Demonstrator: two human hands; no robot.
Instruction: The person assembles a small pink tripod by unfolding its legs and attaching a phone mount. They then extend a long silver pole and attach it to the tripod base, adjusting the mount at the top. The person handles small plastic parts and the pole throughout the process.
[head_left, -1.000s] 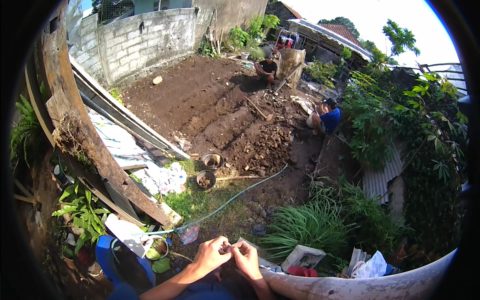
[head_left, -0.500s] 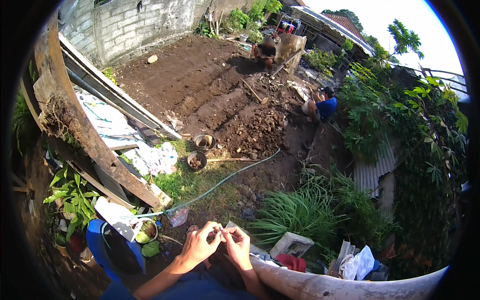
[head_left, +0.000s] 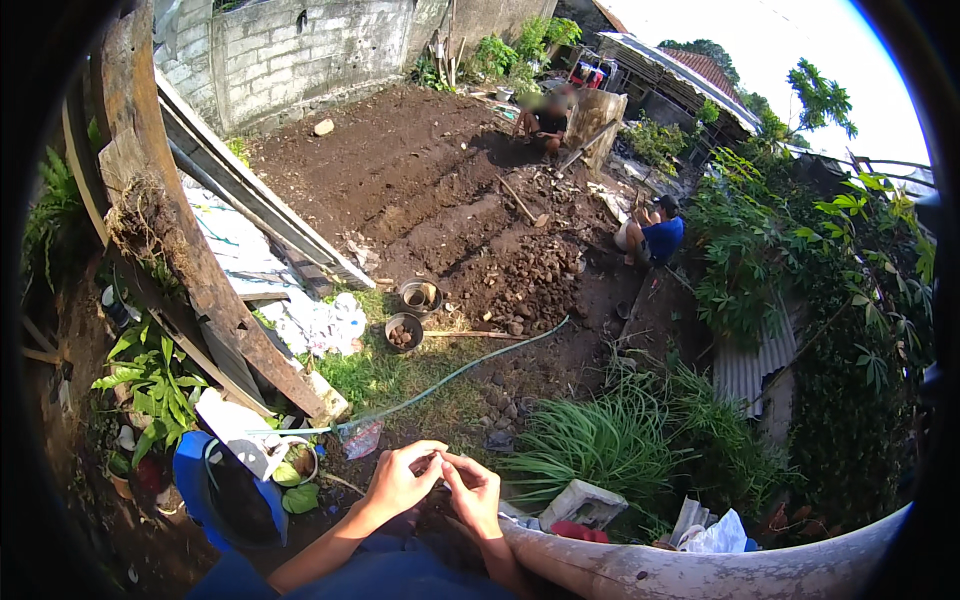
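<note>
My left hand (head_left: 400, 482) and my right hand (head_left: 473, 492) meet in front of me at the lower middle of the view. Fingertips of both are pinched together at one spot. Whatever sits between them is too small or too hidden to name. My right forearm passes close beside a pale, thick, curved pole (head_left: 690, 568). To the left of my left arm stands a blue barrel (head_left: 198, 490) with dark contents, and a pot with green leaves (head_left: 300, 497) is next to it.
Dug soil with furrows (head_left: 430, 200) spreads ahead, with a hoe (head_left: 520, 203) lying on it. Two buckets (head_left: 403, 333) and a green hose (head_left: 470, 368) lie nearer. One person in blue (head_left: 662, 238) sits at right; another person (head_left: 545, 125) squats farther back. A heavy plank (head_left: 190, 240) leans at left.
The whole view has shifted slightly, so the garden sits a little lower and further right. My hands stay together, with the fingers in a slightly different pinch.
</note>
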